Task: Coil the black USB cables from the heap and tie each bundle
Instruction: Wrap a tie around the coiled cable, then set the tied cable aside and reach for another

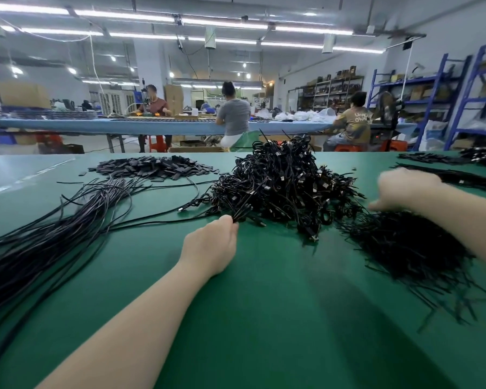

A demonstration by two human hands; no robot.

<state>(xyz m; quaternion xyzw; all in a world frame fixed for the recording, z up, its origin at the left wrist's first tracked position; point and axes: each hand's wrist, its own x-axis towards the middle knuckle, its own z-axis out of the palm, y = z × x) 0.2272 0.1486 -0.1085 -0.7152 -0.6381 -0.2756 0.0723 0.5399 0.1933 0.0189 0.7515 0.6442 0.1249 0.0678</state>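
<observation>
Pinching cables at one heap (pixel 284 183), the left hand (pixel 211 245) grips; the right hand (pixel 404 189) is too blurred to tell.

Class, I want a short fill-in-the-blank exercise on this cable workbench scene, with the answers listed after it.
1. The left hand grips cables at the near edge of the big ____ heap of coiled cables.
2. The table has a ____ surface.
3. The pile of thin ties lies under the ____ forearm.
4. The long uncoiled cables lie to the ____ of the heap.

Answers: black; green; right; left
</observation>
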